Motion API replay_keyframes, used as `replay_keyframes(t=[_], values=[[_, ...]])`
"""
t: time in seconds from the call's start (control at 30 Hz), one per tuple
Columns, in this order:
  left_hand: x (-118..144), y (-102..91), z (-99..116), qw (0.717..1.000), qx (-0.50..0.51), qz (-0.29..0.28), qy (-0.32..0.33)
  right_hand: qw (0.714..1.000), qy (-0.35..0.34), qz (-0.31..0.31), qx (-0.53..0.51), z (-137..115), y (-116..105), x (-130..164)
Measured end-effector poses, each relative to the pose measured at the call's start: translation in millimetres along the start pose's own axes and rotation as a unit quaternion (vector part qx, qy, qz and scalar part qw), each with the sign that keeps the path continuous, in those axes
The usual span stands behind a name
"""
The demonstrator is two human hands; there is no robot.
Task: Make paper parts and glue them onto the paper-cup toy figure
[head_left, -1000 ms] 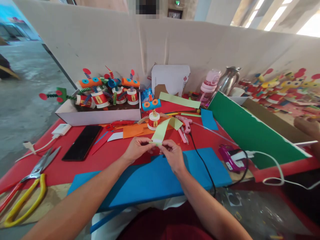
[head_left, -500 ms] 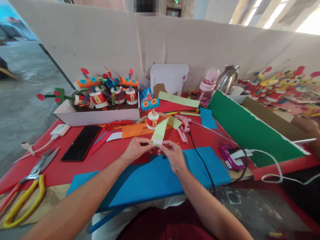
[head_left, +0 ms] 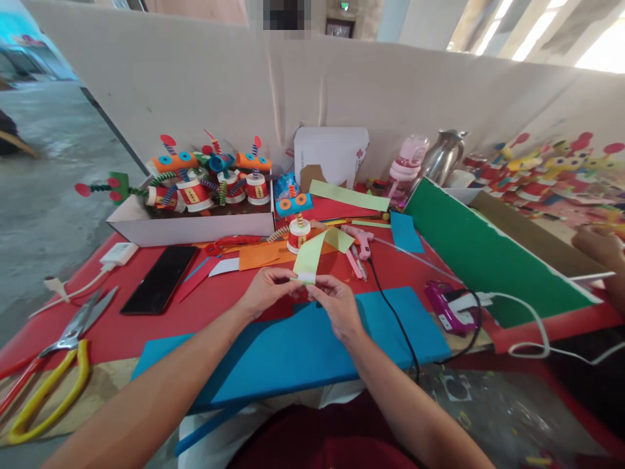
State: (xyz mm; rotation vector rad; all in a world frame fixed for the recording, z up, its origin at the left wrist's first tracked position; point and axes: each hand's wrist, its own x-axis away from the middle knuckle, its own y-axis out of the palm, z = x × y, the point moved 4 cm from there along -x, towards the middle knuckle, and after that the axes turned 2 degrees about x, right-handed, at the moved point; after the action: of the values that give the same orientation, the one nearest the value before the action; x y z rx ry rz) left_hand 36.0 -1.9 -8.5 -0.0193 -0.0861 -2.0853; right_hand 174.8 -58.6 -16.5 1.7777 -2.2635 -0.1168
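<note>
A pale green paper strip [head_left: 309, 255] is pinched at its near end by both my hands, above the blue sheet [head_left: 273, 361]. My left hand [head_left: 267, 291] grips its left corner between thumb and fingers. On the right corner, my right hand [head_left: 336, 301] has the same kind of pinch. A white band shows at that near end, where the paper looks folded. The strip's far part bends over to the right. Just behind it stands a paper-cup figure [head_left: 299, 236] with a blue tube head. A pink glue gun [head_left: 360, 241] lies to the right.
Finished cup figures fill a white box [head_left: 195, 227] at the back left. A phone [head_left: 159, 279] and large scissors [head_left: 71, 332] lie at left. At right are a green-sided box [head_left: 488, 260], a purple power socket [head_left: 449, 309] with cords, and another person's hand [head_left: 598, 244].
Both hands keep their pinch on the paper strip and have barely moved. The whole view has shifted slightly.
</note>
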Motion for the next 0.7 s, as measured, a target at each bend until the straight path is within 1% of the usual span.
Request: replay_keyframes(t=[0.13,0.43,0.7], values=[[-0.3,1.0,0.0,1.0,-0.019,-0.013,0.009,1.0,-0.009,0.01,0.015,-0.6,-1.4,-0.5],[1.0,1.9,2.0,1.0,-0.018,-0.012,0.019,0.999,-0.03,0.016,0.03,-0.7,-2.5,-0.4],[1.6,1.6,3.9,1.0,-0.016,-0.013,0.02,0.999,-0.03,0.005,0.032,0.3,-3.6,-1.2]])
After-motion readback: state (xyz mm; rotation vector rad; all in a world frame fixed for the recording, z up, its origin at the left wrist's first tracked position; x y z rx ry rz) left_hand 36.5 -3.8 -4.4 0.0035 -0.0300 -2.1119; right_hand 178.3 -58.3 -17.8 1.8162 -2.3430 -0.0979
